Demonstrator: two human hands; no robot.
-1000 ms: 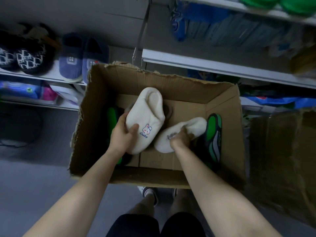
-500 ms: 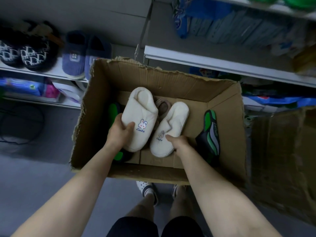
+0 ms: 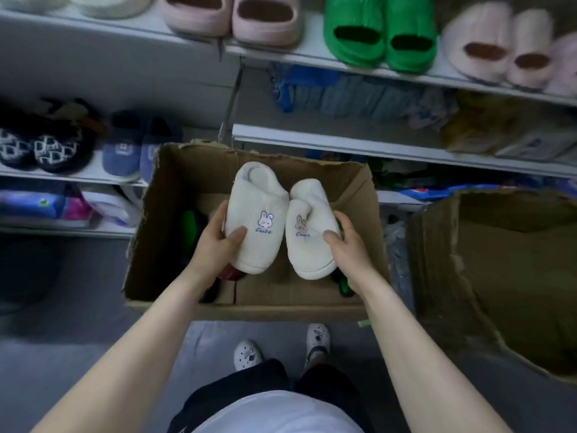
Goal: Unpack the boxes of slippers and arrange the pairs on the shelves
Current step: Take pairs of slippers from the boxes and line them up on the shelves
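Open cardboard box [image 3: 175, 220] on the floor, taken as landmark. Held above its opening: cream plush slipper [image 3: 256, 217] with embroidered rabbit and the word "Cute", grasped along its outer edge by the left hand [image 3: 215, 242], thumb on the upper, fingers [image 3: 220, 214] wrapped round the side. Just beside it, touching at the inner edges: matching second cream slipper [image 3: 309, 229], same rabbit motif, grasped by the right hand [image 3: 346, 245], thumb on top, fingers curled round the outer side. Inside the box, low at its left wall: green-and-black footwear [image 3: 189, 220], partly hidden. At its right inner wall: another green piece [image 3: 343, 285], mostly covered. Behind the box to the left, on a lower shelf [image 3: 78, 178]: blue slippers [image 3: 125, 154] and black patterned slippers [image 3: 46, 148]. Above and behind the box, on the top shelf [image 3: 312, 57]: pink slides [image 3: 234, 17], green slides [image 3: 381, 32], pale pink fluffy slippers [image 3: 499, 48]. Right of the box: second, larger cardboard box [image 3: 499, 276]. In front of the box: two feet in white clogs [image 3: 249, 354] on grey floor.
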